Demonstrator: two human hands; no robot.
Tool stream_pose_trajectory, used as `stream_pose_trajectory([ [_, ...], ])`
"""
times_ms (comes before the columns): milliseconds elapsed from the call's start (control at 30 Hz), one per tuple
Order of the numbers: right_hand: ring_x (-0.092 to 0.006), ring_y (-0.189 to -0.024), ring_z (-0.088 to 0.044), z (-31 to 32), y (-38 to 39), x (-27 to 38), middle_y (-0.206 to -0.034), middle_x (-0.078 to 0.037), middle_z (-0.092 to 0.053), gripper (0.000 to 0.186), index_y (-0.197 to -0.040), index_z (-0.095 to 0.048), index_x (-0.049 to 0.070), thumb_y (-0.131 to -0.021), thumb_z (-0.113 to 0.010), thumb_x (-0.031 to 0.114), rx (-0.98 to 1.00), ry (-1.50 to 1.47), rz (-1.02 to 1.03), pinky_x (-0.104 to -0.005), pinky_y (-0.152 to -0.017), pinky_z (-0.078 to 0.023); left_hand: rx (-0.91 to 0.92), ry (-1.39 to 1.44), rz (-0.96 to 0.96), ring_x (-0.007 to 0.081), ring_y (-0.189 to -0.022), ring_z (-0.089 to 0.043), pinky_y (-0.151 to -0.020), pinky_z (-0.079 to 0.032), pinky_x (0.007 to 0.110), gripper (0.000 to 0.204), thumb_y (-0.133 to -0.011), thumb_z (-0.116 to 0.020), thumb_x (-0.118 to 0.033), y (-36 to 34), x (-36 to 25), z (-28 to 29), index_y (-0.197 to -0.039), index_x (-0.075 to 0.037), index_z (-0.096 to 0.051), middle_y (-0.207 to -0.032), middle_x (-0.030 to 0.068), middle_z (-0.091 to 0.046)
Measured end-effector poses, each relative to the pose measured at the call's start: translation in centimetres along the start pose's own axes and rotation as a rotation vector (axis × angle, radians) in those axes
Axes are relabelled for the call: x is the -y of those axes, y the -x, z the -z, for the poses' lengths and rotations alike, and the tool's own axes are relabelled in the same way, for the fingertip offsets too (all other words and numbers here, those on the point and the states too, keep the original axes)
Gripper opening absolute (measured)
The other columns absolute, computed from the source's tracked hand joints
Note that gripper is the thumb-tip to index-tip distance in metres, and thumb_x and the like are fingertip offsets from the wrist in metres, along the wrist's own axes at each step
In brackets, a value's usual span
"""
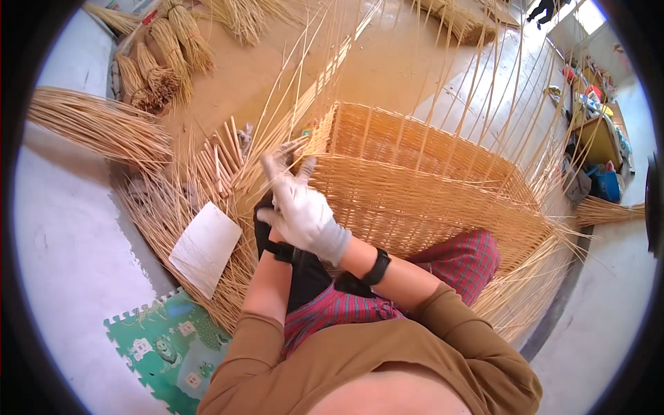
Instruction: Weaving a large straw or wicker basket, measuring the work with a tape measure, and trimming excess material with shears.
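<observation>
A large, part-woven wicker basket (415, 200) lies tilted before me, with long unwoven rods (477, 76) rising from its far side. At its left corner is my right hand (302, 211), in a white glove with a grey cuff. Its fingers are spread and stretched toward loose willow rods (304, 114) at that corner. I cannot make out any rod gripped in it. My left forearm (266, 287) reaches up beneath the right hand, which covers the left hand, so its fingers are hidden. Both wrists wear black bands. Checked cloth (463, 263) covers my leg against the basket.
Loose rods and a white board (206, 249) lie at left, above a green foam mat (169, 346). Rod bundles (97, 124) rest by the left wall; others (183, 41) stand farther back. At far right are a cluttered table (598, 138) and a blue bucket (607, 185).
</observation>
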State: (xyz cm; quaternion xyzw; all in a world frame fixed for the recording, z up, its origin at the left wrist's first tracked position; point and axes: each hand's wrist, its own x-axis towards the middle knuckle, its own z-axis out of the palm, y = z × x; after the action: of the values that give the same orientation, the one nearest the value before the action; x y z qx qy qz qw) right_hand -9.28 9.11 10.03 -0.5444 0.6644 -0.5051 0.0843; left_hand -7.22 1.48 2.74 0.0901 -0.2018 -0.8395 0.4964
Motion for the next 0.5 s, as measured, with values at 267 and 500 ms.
stream_pose_trajectory([
  [267, -0.0301, -0.078, -0.066, 3.0, 2.5, -1.9, -0.087, -0.009, -0.069, 0.023, -0.110, -0.071, 0.015, -0.088, -0.068, 0.020, 0.071, 0.267, 0.112, -0.0405, -0.068, -0.054, 0.270, -0.982, 0.085, 0.0146, -0.105, -0.061, -0.093, -0.051, 0.029, 0.040, -0.084, -0.079, -0.003, -3.9, -0.4, 4.1, -0.120, -0.006, -0.061, -0.116, 0.0041, -0.064],
  [500, -0.0105, -0.078, -0.065, 8.3, 5.6, -10.4, -0.098, -0.011, -0.073, 0.019, -0.110, -0.069, -0.002, -0.101, -0.062, 0.013, -0.471, -0.587, -0.727, -0.0223, -0.060, -0.052, 0.512, -1.312, -0.080, 0.0171, -0.097, -0.061, -0.089, -0.052, 0.032, 0.034, -0.080, -0.086, -0.014, -6.0, -1.5, 3.6, -0.104, -0.007, -0.063, -0.103, 0.0033, -0.061],
])
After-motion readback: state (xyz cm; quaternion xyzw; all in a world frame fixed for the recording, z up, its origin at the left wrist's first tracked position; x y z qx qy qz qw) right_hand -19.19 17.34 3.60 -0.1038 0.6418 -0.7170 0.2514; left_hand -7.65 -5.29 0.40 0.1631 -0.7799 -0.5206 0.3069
